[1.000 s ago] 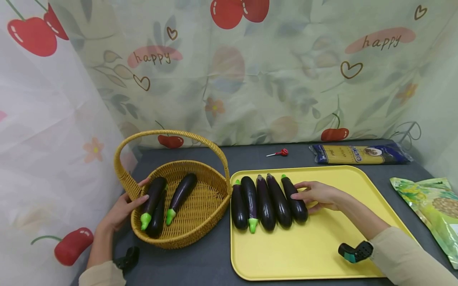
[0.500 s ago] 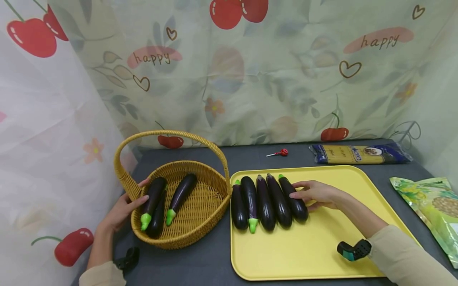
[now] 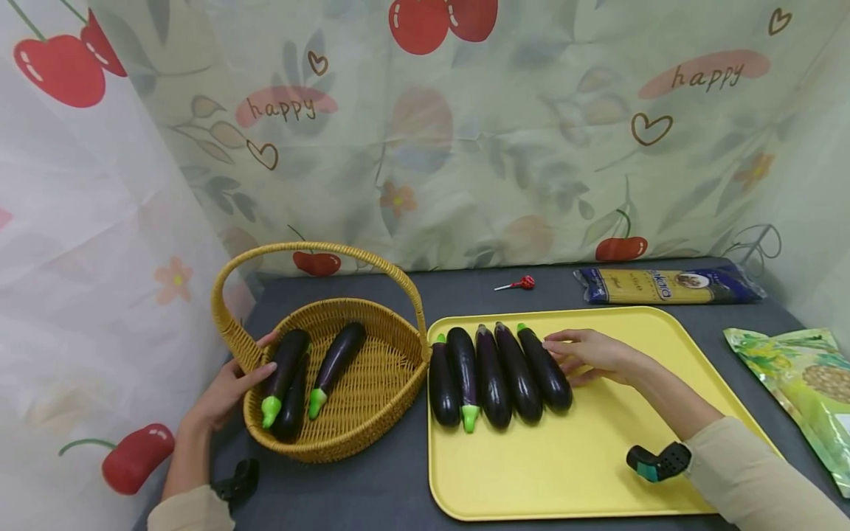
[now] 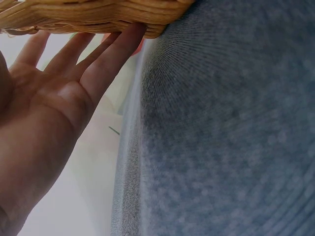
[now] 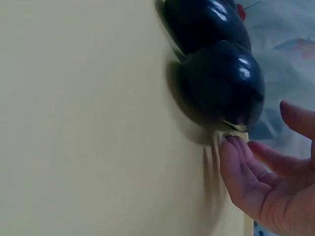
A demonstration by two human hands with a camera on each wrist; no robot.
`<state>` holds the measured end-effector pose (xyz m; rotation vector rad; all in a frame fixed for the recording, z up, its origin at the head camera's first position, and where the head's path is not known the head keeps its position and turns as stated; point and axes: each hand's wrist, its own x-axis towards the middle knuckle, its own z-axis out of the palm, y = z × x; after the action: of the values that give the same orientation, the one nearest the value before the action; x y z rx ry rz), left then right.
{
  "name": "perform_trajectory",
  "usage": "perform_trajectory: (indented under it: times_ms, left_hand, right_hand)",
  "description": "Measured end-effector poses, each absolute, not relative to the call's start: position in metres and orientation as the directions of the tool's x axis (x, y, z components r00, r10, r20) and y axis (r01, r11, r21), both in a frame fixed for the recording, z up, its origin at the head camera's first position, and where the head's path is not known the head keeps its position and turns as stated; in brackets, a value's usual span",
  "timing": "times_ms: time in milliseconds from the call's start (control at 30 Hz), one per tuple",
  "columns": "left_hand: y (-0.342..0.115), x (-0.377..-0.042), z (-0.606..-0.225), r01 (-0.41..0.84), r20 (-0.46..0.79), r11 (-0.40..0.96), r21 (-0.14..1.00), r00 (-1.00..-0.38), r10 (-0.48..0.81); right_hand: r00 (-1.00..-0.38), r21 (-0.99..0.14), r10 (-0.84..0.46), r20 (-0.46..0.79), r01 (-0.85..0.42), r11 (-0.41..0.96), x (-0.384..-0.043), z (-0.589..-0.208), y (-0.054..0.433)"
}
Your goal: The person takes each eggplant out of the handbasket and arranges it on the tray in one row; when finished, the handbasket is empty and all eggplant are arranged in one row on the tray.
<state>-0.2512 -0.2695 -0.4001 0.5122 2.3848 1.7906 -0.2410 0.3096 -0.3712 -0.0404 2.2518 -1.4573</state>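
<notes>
My left hand (image 3: 224,391) grips the left side of a wicker basket (image 3: 385,369), its thumb over the rim by the handle's foot. In the left wrist view the fingers (image 4: 110,59) reach up against the woven outside. Three dark eggplants lie in the basket, two of them stacked at the left. Several more stand side by side along the left of a yellow tray (image 3: 531,472). Just right of the rightmost eggplant (image 3: 546,372) is my right hand (image 3: 594,355), holding nothing. Its loosely bent fingers sit close by the eggplant's rounded end (image 5: 224,83) in the right wrist view.
Behind the tray lie a red lollipop (image 3: 524,283) and a blue-and-yellow pasta packet (image 3: 671,286). A green-and-yellow bag (image 3: 806,391) lies at the tray's right. Printed curtain (image 3: 425,147) encloses the dark grey table at the back and sides.
The rightmost eggplant's upper end has shifted slightly left, against its neighbour. My right hand has then let go and drawn slightly away from it. The left hand and basket have stayed put.
</notes>
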Motion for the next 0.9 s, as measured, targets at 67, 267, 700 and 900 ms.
perform_trajectory:
  times_ms: [67,267,700,900]
  left_hand:
    - [-0.270,-0.251,-0.401,0.196,0.107,0.245,0.950,-0.936,0.334]
    - [-0.271,-0.252,-0.401,0.195,0.105,0.248,0.949,-0.936,0.335]
    - [-0.271,-0.253,-0.403,0.186,0.100,0.249,0.951,-0.942,0.322]
    - [-0.270,-0.252,-0.402,0.177,0.092,0.252,0.951,-0.943,0.319]
  right_hand:
    - [-0.909,-0.878,-0.243,-0.340,0.214,0.429,-0.242,-0.368,0.313]
    - [-0.933,-0.902,-0.228,-0.279,0.173,0.395,-0.242,-0.349,0.320]
    - [-0.813,-0.963,-0.523,-0.254,0.165,0.212,-0.232,-0.332,0.277]
    - [-0.733,-0.969,-0.634,-0.247,0.192,0.155,-0.226,-0.328,0.242]
